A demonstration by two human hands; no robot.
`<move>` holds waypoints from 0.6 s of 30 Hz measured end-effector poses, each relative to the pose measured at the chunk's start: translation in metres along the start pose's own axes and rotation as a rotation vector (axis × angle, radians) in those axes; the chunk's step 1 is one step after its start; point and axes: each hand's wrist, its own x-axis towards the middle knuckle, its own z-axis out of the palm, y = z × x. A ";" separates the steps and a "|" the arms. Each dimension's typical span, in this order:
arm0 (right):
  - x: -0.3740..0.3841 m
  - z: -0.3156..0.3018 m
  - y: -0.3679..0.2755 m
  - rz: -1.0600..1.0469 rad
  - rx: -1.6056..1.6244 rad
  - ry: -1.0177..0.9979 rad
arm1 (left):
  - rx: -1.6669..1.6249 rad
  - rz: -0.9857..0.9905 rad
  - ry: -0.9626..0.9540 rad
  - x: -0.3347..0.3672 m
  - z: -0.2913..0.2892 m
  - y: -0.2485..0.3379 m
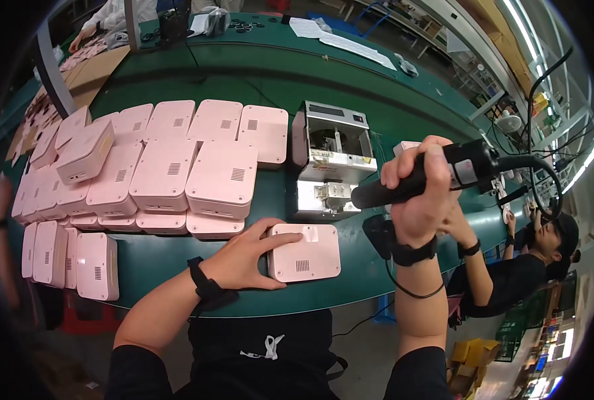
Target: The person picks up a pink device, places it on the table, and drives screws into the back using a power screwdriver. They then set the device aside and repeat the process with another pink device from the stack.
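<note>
Left hand (247,257) lies spread over a pink plastic housing (305,252) near the front edge of the green worktop (257,80), thumb and fingers clasping its left end. Right hand (417,193) is closed around a black electric screwdriver (430,177), raised above the worktop with its tip toward a small grey screw feeder (333,157) just behind the housing. Stacked pink housings (177,170) fill the worktop's left part. Another person (523,267) works at the right end.
</note>
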 end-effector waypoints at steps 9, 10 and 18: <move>-0.020 -0.015 -0.009 0.126 0.048 -0.032 | -0.009 0.039 0.035 -0.002 0.007 -0.008; -0.031 -0.019 -0.016 0.136 0.106 -0.033 | -0.008 0.039 0.034 -0.001 0.006 -0.006; -0.083 -0.042 -0.036 0.087 0.047 -0.090 | 0.042 0.043 0.031 0.001 0.003 -0.005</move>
